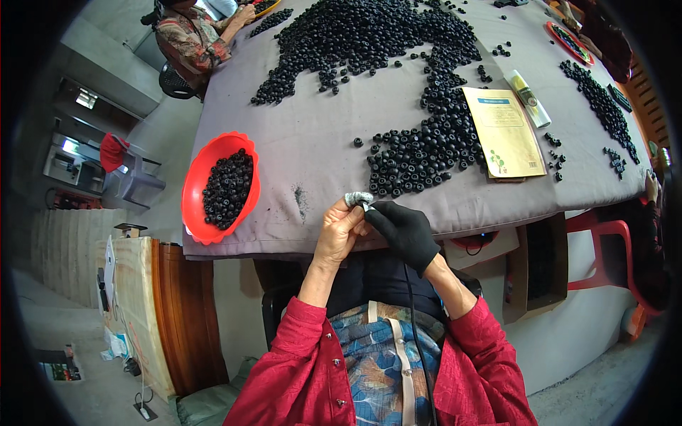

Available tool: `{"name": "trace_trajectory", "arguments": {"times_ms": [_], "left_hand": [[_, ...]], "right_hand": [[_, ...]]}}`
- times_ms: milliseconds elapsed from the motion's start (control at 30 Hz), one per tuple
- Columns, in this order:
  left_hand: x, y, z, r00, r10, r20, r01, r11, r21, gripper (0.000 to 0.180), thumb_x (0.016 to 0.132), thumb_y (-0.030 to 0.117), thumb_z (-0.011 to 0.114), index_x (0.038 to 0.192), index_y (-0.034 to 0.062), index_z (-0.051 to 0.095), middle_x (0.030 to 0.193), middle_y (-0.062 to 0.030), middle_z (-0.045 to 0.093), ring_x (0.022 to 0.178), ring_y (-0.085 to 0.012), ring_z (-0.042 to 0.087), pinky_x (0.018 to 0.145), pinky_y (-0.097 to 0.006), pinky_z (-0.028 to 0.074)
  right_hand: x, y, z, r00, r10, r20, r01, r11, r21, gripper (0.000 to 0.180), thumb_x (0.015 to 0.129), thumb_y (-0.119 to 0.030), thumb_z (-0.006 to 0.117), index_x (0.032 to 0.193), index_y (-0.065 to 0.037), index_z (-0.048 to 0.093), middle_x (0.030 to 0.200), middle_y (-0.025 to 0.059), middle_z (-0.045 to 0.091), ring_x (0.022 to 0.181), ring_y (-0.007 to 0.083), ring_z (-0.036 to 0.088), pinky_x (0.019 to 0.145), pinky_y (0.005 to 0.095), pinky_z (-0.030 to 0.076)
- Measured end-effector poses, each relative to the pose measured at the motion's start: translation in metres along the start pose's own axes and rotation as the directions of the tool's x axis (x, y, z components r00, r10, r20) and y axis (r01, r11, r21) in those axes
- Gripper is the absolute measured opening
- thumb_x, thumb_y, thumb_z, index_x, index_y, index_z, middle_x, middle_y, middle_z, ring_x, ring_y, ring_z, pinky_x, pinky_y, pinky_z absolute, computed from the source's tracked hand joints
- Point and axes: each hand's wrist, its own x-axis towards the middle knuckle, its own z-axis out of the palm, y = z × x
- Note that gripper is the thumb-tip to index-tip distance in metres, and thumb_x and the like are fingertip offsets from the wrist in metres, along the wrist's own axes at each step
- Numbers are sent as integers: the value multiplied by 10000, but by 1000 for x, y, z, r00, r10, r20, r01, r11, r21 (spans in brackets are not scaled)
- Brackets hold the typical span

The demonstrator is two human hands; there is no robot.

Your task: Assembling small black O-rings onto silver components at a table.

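Note:
Just off the near edge of the table, my two hands meet. My left hand (334,234) is bare, with a whitish wrap (359,198) round one finger, and its fingers are pinched together. My right hand (406,233) wears a black glove and is closed, its fingertips touching the left ones. A small pale bit shows between the fingertips; what it is I cannot make out. Beyond the hands lies a spread of small round black pieces (415,160), many with a hole in the middle. To the left stands a red scalloped dish (190,195) holding more black pieces (229,186).
A large heap of black pieces (369,32) covers the far table (312,135). On the right lie a yellow packet (503,131) and a white tube (527,98). A person (188,42) sits far left; others sit along the right side. A black cord runs down from my right hand.

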Motion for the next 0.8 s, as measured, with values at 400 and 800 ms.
{"name": "trace_trajectory", "arguments": {"times_ms": [400,800], "left_hand": [[-8,10,2,995,-52,-85,56,997,52,119,896,77,534,975,28,609,670,24,519,526,-55,383,519,-213,368],[-36,155,-51,687,665,-292,-206,564,800,305,845,38,588,1140,2,523,694,24,515,482,-36,396,430,-175,336]], "right_hand": [[2,-5,4,1000,-12,2,12,999,52,268,864,-271,576,1037,-75,634,875,132,659,811,236,654,691,306,490],[-1,-13,-1,999,32,-27,-31,999,30,245,858,-267,595,966,-51,637,822,138,647,744,218,642,679,304,479]]}}
